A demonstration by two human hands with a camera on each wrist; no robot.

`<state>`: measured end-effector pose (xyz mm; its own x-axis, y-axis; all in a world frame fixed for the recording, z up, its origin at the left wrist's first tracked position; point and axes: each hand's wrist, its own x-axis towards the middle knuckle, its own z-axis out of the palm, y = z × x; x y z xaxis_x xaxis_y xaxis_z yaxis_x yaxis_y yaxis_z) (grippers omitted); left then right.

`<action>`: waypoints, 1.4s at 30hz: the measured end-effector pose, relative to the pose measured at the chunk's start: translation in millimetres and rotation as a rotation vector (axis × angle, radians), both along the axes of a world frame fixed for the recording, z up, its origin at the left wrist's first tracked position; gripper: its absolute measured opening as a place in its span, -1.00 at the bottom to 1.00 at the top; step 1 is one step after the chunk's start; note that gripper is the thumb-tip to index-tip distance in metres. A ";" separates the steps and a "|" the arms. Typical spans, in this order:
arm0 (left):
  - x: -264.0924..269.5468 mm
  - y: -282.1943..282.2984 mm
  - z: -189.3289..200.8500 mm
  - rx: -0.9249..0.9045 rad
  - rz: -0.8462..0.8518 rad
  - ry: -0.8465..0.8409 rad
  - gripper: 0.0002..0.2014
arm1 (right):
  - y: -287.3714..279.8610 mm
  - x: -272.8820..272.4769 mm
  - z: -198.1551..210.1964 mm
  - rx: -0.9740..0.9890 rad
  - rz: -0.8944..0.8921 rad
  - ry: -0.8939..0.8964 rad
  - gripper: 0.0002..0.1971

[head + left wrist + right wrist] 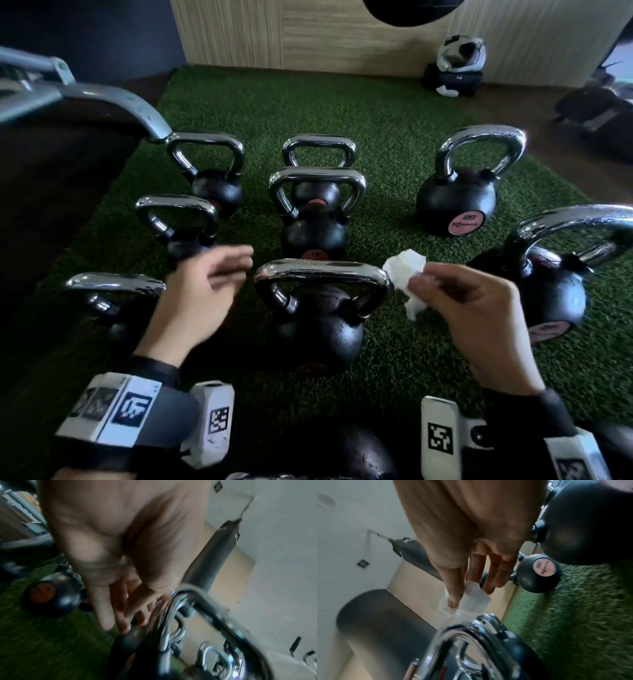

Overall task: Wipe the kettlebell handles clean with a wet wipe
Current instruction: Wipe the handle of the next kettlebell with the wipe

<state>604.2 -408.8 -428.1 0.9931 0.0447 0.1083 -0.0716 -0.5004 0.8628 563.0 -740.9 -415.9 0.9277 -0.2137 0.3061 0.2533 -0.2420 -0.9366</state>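
Observation:
Several black kettlebells with chrome handles stand on green turf. The nearest middle kettlebell has a wet-looking chrome handle. My right hand pinches a crumpled white wet wipe just off the handle's right end; the wipe sits between thumb and fingers in the right wrist view. My left hand hovers to the left of that handle with relaxed fingers, holding nothing. In the left wrist view a chrome handle lies just beyond the fingertips.
The turf mat is crowded: kettlebells at left, behind and right. A grey machine frame rises at left. A helmet on a bag sits by the wooden wall. Another kettlebell is below my wrists.

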 end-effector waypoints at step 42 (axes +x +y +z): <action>-11.5 -53.3 37.0 0.266 -0.189 -0.566 -0.71 | 24.5 51.8 -101.5 0.041 0.483 0.240 -0.60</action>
